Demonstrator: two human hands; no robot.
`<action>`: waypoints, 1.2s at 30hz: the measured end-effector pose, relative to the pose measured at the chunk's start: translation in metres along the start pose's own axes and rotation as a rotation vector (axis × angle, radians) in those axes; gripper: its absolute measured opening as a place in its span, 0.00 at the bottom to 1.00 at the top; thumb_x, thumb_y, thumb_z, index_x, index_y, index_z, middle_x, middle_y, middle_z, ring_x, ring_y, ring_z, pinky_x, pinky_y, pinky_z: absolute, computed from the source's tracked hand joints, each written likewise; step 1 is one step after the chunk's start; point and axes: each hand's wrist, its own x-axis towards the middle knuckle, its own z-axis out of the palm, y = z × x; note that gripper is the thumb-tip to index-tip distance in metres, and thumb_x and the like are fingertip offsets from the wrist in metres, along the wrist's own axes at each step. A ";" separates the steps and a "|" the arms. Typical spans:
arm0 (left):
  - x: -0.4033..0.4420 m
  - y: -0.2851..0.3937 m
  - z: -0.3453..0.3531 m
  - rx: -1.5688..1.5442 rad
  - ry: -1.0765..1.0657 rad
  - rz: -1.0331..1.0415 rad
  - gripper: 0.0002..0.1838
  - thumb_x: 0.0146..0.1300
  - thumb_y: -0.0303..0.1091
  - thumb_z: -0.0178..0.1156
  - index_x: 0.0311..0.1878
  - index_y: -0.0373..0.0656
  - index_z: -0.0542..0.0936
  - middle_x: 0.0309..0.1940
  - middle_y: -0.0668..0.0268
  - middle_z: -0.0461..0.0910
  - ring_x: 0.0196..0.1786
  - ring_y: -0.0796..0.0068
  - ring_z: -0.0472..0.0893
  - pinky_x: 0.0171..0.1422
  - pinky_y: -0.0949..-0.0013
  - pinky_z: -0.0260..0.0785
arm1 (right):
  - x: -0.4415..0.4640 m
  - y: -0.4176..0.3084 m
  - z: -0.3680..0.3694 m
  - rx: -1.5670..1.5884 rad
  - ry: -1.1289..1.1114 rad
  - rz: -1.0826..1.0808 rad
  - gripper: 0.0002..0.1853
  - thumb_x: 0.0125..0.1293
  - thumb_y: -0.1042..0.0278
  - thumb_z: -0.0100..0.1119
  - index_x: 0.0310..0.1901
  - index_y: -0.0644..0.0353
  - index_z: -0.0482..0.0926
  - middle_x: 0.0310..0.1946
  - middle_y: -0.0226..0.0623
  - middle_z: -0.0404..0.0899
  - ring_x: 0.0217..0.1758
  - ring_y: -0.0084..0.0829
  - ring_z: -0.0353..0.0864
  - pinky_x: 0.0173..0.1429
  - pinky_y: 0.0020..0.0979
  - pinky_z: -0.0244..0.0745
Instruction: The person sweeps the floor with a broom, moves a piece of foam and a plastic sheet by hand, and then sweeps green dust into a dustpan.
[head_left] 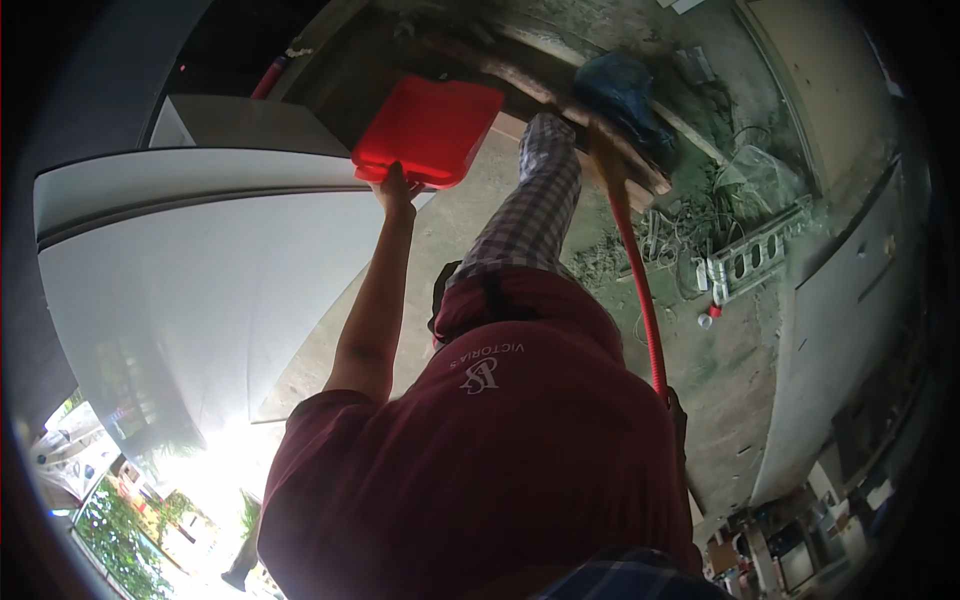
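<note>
In the head view, I'm watching the left hand [396, 190] gripping the red dustpan [430, 130] by its near edge, out ahead, left of the checked trousers [525, 205]. The broom's red handle [640, 270] is running down to brown bristles [606, 165] beside a wooden plank [640, 165]; the right hand [677, 412] is barely showing in shadow, so I can't tell its grip. I'm judging that a level pan and low bristles are serving best.

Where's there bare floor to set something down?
Concrete floor between the red handle and pale panel, nearer than the metal bracket; another patch seen between the red dustpan and checkered trouser leg. Crowded: around the handle's far end and rightward: wires, bracket, blue bag, wooden beams.
</note>
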 end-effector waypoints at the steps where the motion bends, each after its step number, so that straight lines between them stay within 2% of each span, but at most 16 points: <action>1: 0.001 -0.001 0.003 0.000 -0.010 0.002 0.16 0.56 0.34 0.53 0.47 0.47 0.65 0.33 0.63 0.71 0.29 0.66 0.77 0.32 0.60 0.77 | 0.002 0.007 0.005 0.002 0.046 -0.047 0.20 0.60 0.52 0.50 0.51 0.51 0.66 0.24 0.47 0.76 0.26 0.47 0.78 0.27 0.43 0.70; 2: 0.004 0.001 0.005 0.029 -0.002 0.021 0.16 0.56 0.34 0.53 0.47 0.48 0.65 0.33 0.63 0.71 0.28 0.67 0.77 0.32 0.60 0.77 | -0.002 0.012 0.011 0.006 0.057 -0.028 0.21 0.60 0.50 0.49 0.52 0.50 0.65 0.26 0.49 0.76 0.31 0.52 0.77 0.30 0.46 0.68; 7: 0.026 0.029 0.035 0.044 -0.048 0.081 0.16 0.57 0.34 0.53 0.48 0.49 0.64 0.35 0.63 0.72 0.28 0.68 0.77 0.32 0.61 0.77 | 0.005 -0.015 0.021 -0.013 0.079 0.044 0.23 0.60 0.46 0.47 0.53 0.48 0.64 0.27 0.51 0.76 0.33 0.54 0.76 0.30 0.46 0.69; 11: 0.035 0.032 0.043 0.057 -0.069 0.105 0.16 0.57 0.35 0.53 0.49 0.49 0.64 0.36 0.62 0.73 0.29 0.67 0.77 0.33 0.60 0.77 | 0.020 -0.021 0.017 0.029 0.091 -0.026 0.22 0.61 0.47 0.48 0.53 0.47 0.64 0.28 0.50 0.76 0.33 0.53 0.76 0.30 0.46 0.70; 14: 0.040 0.031 0.044 0.060 -0.095 0.054 0.22 0.52 0.32 0.53 0.51 0.51 0.61 0.37 0.62 0.70 0.31 0.68 0.75 0.33 0.60 0.76 | 0.032 -0.034 0.011 0.011 0.140 -0.085 0.21 0.61 0.52 0.49 0.54 0.47 0.63 0.29 0.49 0.77 0.33 0.52 0.76 0.30 0.46 0.70; 26: 0.037 0.015 0.027 0.109 -0.073 0.033 0.19 0.55 0.34 0.53 0.50 0.50 0.62 0.34 0.62 0.71 0.27 0.69 0.74 0.31 0.63 0.76 | 0.053 -0.037 0.010 0.055 0.051 0.027 0.20 0.61 0.54 0.48 0.54 0.47 0.63 0.32 0.51 0.76 0.36 0.53 0.76 0.33 0.47 0.70; 27: 0.034 0.014 0.023 0.117 -0.065 0.025 0.19 0.56 0.35 0.54 0.50 0.48 0.63 0.35 0.61 0.72 0.29 0.66 0.76 0.32 0.63 0.77 | 0.054 -0.036 0.013 0.062 0.043 0.019 0.20 0.62 0.54 0.48 0.54 0.48 0.63 0.32 0.51 0.76 0.36 0.53 0.76 0.33 0.47 0.70; 29: 0.027 0.011 0.017 0.121 -0.049 0.021 0.18 0.56 0.36 0.55 0.50 0.46 0.64 0.37 0.61 0.72 0.31 0.63 0.78 0.32 0.62 0.77 | 0.064 -0.028 0.017 0.079 0.004 0.059 0.20 0.62 0.53 0.48 0.54 0.47 0.63 0.32 0.50 0.77 0.35 0.53 0.76 0.31 0.46 0.70; 31: 0.020 0.005 0.012 0.111 -0.071 -0.015 0.17 0.55 0.35 0.55 0.47 0.48 0.63 0.31 0.63 0.71 0.25 0.72 0.73 0.28 0.64 0.75 | 0.075 -0.035 0.015 0.092 -0.026 0.057 0.20 0.61 0.52 0.48 0.53 0.47 0.63 0.31 0.50 0.76 0.34 0.53 0.76 0.30 0.47 0.70; 35: 0.019 -0.003 -0.014 0.224 -0.040 -0.048 0.16 0.56 0.35 0.56 0.46 0.48 0.64 0.30 0.65 0.72 0.27 0.74 0.74 0.28 0.64 0.75 | 0.079 -0.071 0.017 0.099 -0.038 0.033 0.19 0.61 0.53 0.48 0.53 0.47 0.63 0.28 0.49 0.76 0.28 0.51 0.77 0.25 0.44 0.70; 36: 0.018 -0.004 -0.017 0.228 -0.048 -0.064 0.17 0.56 0.36 0.56 0.47 0.48 0.64 0.31 0.65 0.72 0.29 0.74 0.75 0.28 0.65 0.75 | 0.081 -0.089 0.011 0.125 -0.053 0.046 0.20 0.61 0.53 0.49 0.53 0.48 0.64 0.23 0.42 0.74 0.20 0.39 0.75 0.21 0.38 0.69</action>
